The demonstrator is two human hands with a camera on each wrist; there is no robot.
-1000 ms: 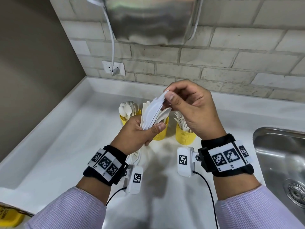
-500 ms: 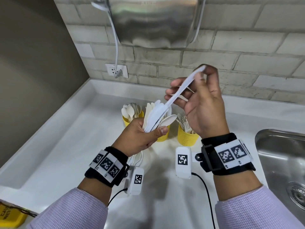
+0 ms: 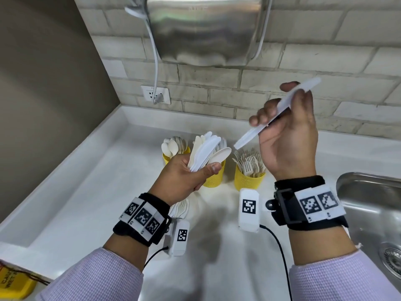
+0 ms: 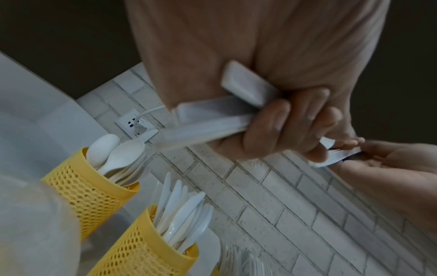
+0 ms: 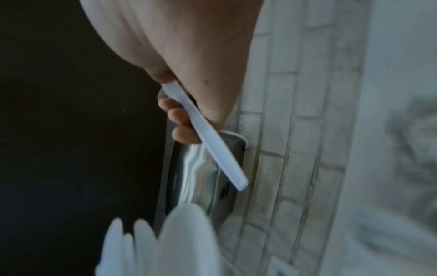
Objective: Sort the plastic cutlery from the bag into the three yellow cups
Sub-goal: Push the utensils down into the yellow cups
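My left hand (image 3: pixel 195 172) grips a bundle of white plastic cutlery (image 3: pixel 206 153) by the handles, just above the cups. My right hand (image 3: pixel 284 127), raised to the right, pinches a single white knife (image 3: pixel 275 116) that slants down toward the cups, clear of the bundle. Three yellow mesh cups stand by the back wall: the left cup (image 3: pixel 166 159) holds spoons, the middle cup (image 3: pixel 213 178) knives, the right cup (image 3: pixel 249 180) forks. The left wrist view shows my fingers (image 4: pixel 281 127) curled round the handles (image 4: pixel 212 119) above the spoon cup (image 4: pixel 89 192) and knife cup (image 4: pixel 146 248). The knife (image 5: pixel 208 142) also crosses the right wrist view.
Loose white cutlery (image 3: pixel 180 208) lies on the white counter (image 3: pixel 97 192) under my left wrist. A steel sink (image 3: pixel 373 213) is at the right. A metal hand dryer (image 3: pixel 204 29) and a wall socket (image 3: pixel 155 94) are on the brick wall. A yellow caution sign (image 3: pixel 15 281) sits bottom left.
My right hand drew one knife out of the bundle and lifted it up and to the right, free of it. The left hand kept its hold and dropped slightly.
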